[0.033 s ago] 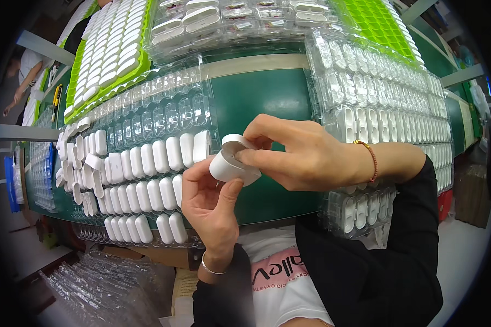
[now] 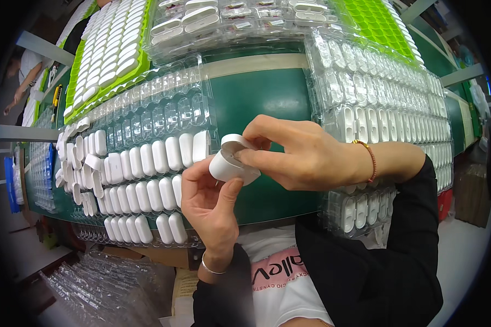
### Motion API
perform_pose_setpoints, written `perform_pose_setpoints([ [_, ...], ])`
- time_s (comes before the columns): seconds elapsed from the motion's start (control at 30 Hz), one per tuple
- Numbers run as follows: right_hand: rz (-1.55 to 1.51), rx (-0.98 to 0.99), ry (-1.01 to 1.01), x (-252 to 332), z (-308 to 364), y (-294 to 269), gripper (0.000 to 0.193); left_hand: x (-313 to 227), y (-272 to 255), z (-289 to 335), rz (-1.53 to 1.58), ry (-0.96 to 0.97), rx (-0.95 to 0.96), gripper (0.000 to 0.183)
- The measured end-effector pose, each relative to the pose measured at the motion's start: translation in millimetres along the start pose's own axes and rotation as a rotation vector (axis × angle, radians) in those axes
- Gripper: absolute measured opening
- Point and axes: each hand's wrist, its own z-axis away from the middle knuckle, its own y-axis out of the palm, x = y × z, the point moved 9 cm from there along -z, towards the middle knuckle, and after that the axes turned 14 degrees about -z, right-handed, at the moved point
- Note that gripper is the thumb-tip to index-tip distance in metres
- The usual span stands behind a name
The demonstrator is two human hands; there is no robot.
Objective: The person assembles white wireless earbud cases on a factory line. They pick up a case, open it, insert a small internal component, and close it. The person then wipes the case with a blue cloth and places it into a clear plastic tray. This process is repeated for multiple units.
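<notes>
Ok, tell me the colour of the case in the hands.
White case, lid open; seen clearly in the head view.

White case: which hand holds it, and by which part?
Both. The left hand holds the white case by its body; the right hand pinches its open lid.

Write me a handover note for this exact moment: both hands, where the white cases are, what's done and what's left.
Left hand: grip on the small white plastic case with its hinged lid open, held from below over the green work surface.
Right hand: fingertips on the case's open lid and rim.
Clear plastic blister tray on the left: lower rows hold matching white cases; upper rows look empty. A loose pile of cases lies at its left end.
Clear tray on the right holds white parts.
Done: several rows filled.
Left: the held case is not yet in a tray; upper pockets unfilled.
</notes>
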Motion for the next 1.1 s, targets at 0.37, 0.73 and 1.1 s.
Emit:
perform_pose_setpoints([
  [0.37, -0.282, -0.018, 0.203, -13, -2, -2, 0.026, 28, -6, 2, 0.285, -0.129, 0.211, 0.045],
  [0.73, -0.291, -0.092, 0.029, 13, -10, -9, 0.037, 17, -9, 4, 0.277, -0.144, 0.012, 0.032],
  [1.1, 0.182, -0.303, 0.425, -115, -10, -167, 0.014, -9, -5, 15, -0.118, -0.037, 0.031, 0.021],
])
